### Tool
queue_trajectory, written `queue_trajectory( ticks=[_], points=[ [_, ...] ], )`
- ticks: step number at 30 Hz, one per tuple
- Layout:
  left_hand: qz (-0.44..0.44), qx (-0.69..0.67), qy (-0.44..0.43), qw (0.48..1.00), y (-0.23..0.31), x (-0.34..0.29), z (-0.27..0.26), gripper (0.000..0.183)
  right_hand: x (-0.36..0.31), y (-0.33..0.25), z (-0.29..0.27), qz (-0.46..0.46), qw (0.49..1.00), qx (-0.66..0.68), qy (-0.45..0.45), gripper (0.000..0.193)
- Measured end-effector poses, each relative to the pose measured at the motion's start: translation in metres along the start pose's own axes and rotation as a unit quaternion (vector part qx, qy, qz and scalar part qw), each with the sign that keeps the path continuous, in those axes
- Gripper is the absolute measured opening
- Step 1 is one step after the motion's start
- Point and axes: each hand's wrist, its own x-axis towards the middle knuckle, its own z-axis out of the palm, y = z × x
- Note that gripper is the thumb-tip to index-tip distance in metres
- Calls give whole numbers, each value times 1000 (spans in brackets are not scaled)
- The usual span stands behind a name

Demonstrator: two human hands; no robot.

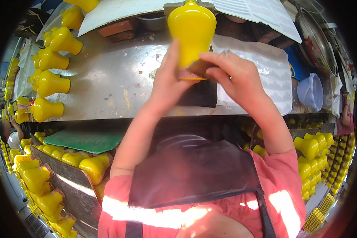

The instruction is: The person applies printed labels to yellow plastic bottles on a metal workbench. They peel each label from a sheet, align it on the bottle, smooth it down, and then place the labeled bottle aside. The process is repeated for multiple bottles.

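Note:
A glossy yellow vase-shaped piece [192,31] lies with its narrow end away from me, in the upper middle. My left hand [168,77] is closed on its near left side, the thumb side along the wall. My right hand [236,71] pinches a small brown flat piece [200,68] against the near rim, which looks pinkish and unglazed. What the brown piece is made of I cannot make out. Beneath my hands a black cloth or pad [204,95] hangs toward the table's front edge.
Several yellow pieces [51,81] line the left end of the metal table [107,79]. A white ridged sheet [271,75] covers its right part, beside a pale blue bucket [310,92]. Racks of yellow pieces [39,174] stand at both sides, with a green board [83,139] at left. Co-workers appear at the edges.

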Motion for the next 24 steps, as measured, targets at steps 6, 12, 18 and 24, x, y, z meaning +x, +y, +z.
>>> queue_trajectory(
  ticks=[6, 12, 18, 24],
  points=[
    [-28, -212, -8, 977, 14, -3, -6, 108, 13, -8, -15, -30, 992, 124, 11, 37],
    [-37, -277, -23, 960, 20, -7, -9, 101, 28, -9, -13, 94, 972, 215, 22, 32],
    [-48, -316, -23, 947, 22, -10, -5, 99, 24, -3, 15, 117, 960, 230, 110, 32],
    [-28, -226, -11, 974, 19, -7, -1, 101, -8, -32, 18, 80, 968, 116, 208, 25]
  ],
)
